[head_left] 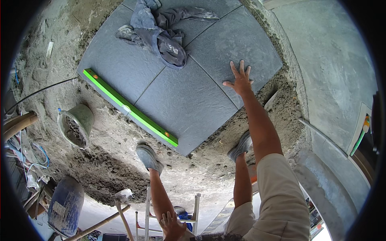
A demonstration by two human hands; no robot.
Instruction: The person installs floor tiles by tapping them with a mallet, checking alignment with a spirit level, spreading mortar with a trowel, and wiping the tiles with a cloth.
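Note:
My right hand (pixel 241 80) lies with spread fingers on a dark grey floor tile (pixel 237 44), near its right-hand edge. Lower in the view, my left hand (pixel 173 226) rests on my left leg at the knee, its fingers apart and nothing in them. A bright green spirit level (pixel 128 107) lies along the left edge of the paved tiles, across the joint between two of them. On the far tiles a crumpled dark garment (pixel 165 36) is bunched up, well away from either hand.
Left stands a bucket (pixel 75 126) holding mortar. Loose wet mortar (pixel 108 172) covers ground below it. A blue barrel (pixel 66 207), wooden-handled tools (pixel 122 215) and a metal ladder (pixel 196 215) are nearby. A grey wall (pixel 333 68) bounds the right side. My shoes stand by the tiles' near edge.

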